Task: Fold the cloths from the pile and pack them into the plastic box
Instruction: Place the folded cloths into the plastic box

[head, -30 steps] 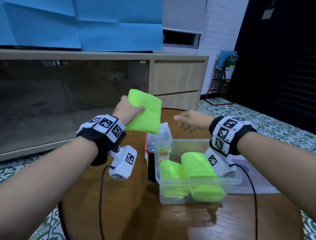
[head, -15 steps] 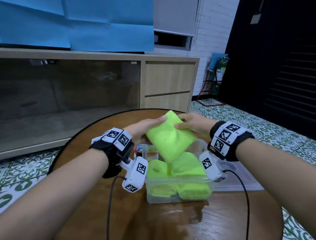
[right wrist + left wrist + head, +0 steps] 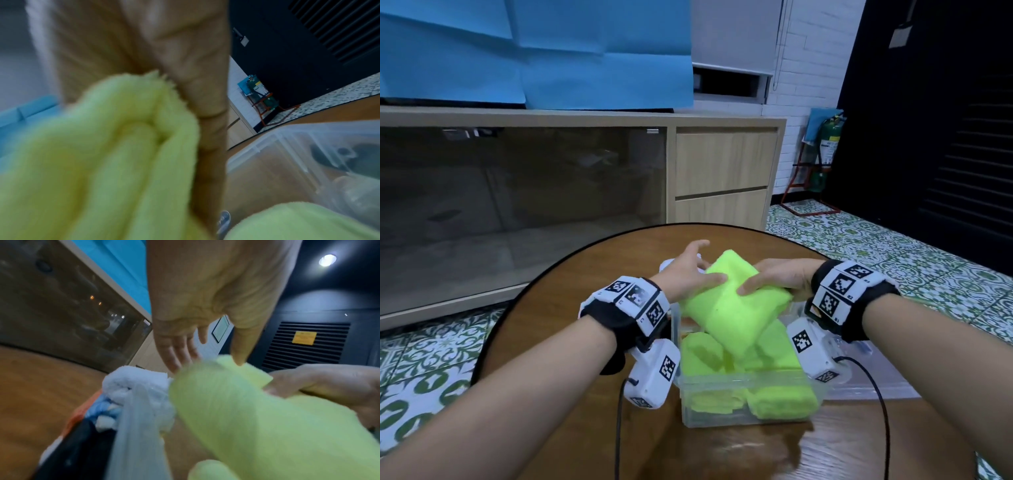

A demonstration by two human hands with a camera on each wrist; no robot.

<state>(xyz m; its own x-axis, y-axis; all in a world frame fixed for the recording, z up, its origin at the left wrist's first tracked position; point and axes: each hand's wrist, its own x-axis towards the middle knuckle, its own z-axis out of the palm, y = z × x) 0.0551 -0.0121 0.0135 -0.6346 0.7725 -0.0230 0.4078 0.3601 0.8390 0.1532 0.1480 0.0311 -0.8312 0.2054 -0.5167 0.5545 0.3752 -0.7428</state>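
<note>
A folded lime-green cloth (image 3: 736,308) hangs tilted just above the clear plastic box (image 3: 722,416). My right hand (image 3: 770,279) grips its right end, thumb on top; the right wrist view shows those fingers (image 3: 185,81) wrapped round the green cloth (image 3: 102,146). My left hand (image 3: 698,270) lies at its left end with straight fingers, the thumb resting on the cloth edge (image 3: 257,410). Several folded green cloths (image 3: 780,401) fill the box. Behind the box, the pile shows a white cloth (image 3: 139,382) on top, with blue, orange and dark cloths below.
The box stands on a round wooden table (image 3: 585,274). A clear lid (image 3: 876,387) lies flat to its right, under my right forearm. Wrist-camera cables (image 3: 619,428) trail over the near table. A wooden cabinet (image 3: 722,171) with a dark glass front stands beyond.
The green cloth came down from chest height to just over the box. My right hand took hold of its right end, and my left hand's grip loosened to straight fingers.
</note>
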